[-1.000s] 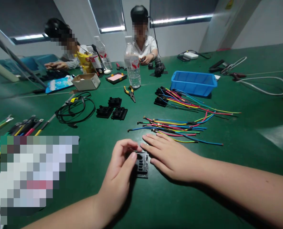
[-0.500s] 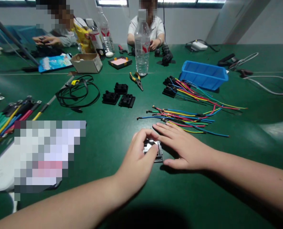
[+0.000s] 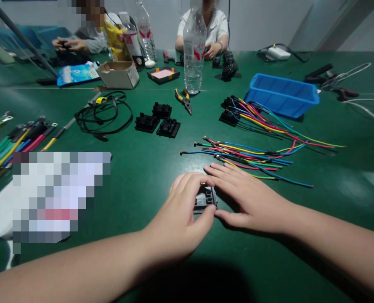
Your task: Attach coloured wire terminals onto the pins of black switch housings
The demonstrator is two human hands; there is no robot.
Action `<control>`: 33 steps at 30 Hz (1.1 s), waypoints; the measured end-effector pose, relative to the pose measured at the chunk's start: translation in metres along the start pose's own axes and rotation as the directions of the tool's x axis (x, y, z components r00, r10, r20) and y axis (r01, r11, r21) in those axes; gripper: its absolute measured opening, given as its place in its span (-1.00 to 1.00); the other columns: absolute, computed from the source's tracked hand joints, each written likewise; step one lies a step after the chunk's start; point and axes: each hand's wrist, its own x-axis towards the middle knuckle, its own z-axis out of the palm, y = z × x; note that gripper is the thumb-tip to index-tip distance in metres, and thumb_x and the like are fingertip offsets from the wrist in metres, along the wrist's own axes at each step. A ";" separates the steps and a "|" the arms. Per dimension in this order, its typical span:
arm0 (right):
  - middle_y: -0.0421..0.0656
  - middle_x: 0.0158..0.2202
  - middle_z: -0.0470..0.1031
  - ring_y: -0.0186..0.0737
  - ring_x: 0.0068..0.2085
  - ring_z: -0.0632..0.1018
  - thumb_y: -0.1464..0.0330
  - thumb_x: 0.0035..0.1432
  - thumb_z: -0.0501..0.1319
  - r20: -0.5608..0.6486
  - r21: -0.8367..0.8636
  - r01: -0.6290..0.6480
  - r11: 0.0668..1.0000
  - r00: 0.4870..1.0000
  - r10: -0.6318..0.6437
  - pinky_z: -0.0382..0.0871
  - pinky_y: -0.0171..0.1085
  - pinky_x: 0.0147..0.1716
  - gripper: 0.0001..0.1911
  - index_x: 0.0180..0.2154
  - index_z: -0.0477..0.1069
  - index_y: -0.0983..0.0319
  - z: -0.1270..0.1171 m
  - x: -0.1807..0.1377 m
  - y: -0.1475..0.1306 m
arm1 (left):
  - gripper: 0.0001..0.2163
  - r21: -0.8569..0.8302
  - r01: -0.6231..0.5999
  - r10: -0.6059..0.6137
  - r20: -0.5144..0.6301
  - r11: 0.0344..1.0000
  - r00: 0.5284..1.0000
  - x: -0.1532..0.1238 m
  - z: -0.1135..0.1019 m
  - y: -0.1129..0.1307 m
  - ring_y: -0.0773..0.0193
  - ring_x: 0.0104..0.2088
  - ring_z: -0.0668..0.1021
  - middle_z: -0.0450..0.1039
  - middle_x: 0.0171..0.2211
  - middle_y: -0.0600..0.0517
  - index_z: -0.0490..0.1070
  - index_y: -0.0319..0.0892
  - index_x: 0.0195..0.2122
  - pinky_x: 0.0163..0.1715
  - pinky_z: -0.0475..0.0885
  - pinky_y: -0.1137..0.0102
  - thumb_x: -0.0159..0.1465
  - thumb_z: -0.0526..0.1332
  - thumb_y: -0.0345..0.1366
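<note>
A small black connector block (image 3: pixel 205 198) lies on the green table (image 3: pixel 149 181) close in front of me. My left hand (image 3: pixel 182 219) curls round its left side, thumb and fingers gripping it. My right hand (image 3: pixel 246 198) lies flat beside it with fingers stretched out, thumb touching the block's lower right edge. Just beyond my fingertips lies a loose bundle of coloured wires (image 3: pixel 243 158).
Three black connector blocks (image 3: pixel 157 120), pliers (image 3: pixel 183 99), a water bottle (image 3: pixel 193 50), a coiled black cable (image 3: pixel 103 115) and a blue bin (image 3: pixel 281 94) with wired connectors (image 3: pixel 234 111) lie further out. Thick cables (image 3: pixel 13 143) sit at left. Two people work at the far edge.
The view has tilted down and shifted left, so everything sits higher and further right in the picture. My left hand has closed further round the block; my right hand stays flat beside it.
</note>
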 end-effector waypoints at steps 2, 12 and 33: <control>-0.05 0.34 0.08 -0.06 0.33 0.15 0.10 0.16 0.16 0.000 0.002 -0.002 1.000 1.000 0.002 0.02 0.07 0.30 -0.31 0.25 0.18 0.25 0.000 -0.001 0.001 | -0.65 0.096 -0.024 0.023 0.016 0.995 1.000 -0.001 0.001 -0.001 0.10 0.05 0.36 0.34 -0.01 -0.07 0.20 -0.10 -0.01 0.10 0.25 0.16 0.19 0.19 -0.45; -0.02 0.32 0.11 -0.04 0.31 0.20 0.17 0.16 0.16 -0.044 0.012 -0.027 1.000 0.999 0.027 0.03 0.06 0.30 -0.32 0.25 0.18 0.32 0.005 -0.003 -0.002 | -0.61 0.193 -0.052 0.039 0.073 0.980 0.997 0.005 -0.006 -0.007 0.10 0.06 0.42 0.39 0.02 -0.07 0.23 -0.08 0.06 0.09 0.31 0.21 0.21 0.22 -0.40; 0.01 0.32 0.13 -0.05 0.33 0.16 0.13 0.21 0.14 -0.017 0.066 -0.015 0.998 1.000 0.016 0.01 0.06 0.30 -0.35 0.24 0.17 0.32 0.001 -0.004 0.002 | -0.57 0.121 -0.016 0.012 0.032 0.992 0.999 0.007 -0.002 -0.012 0.07 -0.01 0.48 0.44 -0.02 -0.04 0.27 -0.07 0.02 0.02 0.36 0.18 0.12 0.29 -0.39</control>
